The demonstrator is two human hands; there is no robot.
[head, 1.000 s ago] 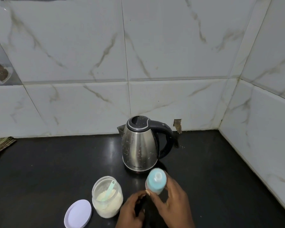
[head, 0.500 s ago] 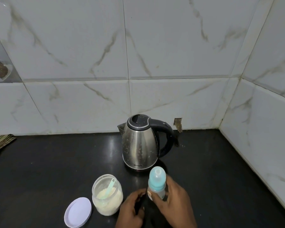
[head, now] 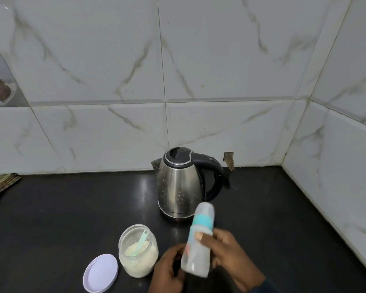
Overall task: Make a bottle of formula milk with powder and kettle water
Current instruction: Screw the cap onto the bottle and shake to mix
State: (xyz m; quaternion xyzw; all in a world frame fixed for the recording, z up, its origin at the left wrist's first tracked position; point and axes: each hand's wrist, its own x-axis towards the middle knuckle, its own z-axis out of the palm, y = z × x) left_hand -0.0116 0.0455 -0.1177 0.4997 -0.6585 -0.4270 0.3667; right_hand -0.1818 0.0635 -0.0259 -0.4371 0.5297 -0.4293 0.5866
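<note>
Capped baby bottle (head: 199, 237), motion-blurred and tilted, clamped in right hand (head: 230, 256) near the counter's (head: 51, 218) front edge, before the kettle (head: 179, 182). Left hand (head: 169, 271) cupped beside its base, contact unclear, wrist cut off. Open powder jar (head: 138, 250) with scoop (head: 140, 243) and lid (head: 100, 272) alongside.

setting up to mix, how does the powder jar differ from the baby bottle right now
The jar stands upright on the counter; the bottle is held tilted above it in the right hand.
The jar is open, its lid lying beside it; the bottle still has its cap and teal collar on.
The jar is short and wide with powder and a scoop inside; the bottle is tall, slim and looks empty.
Both are see-through.
</note>
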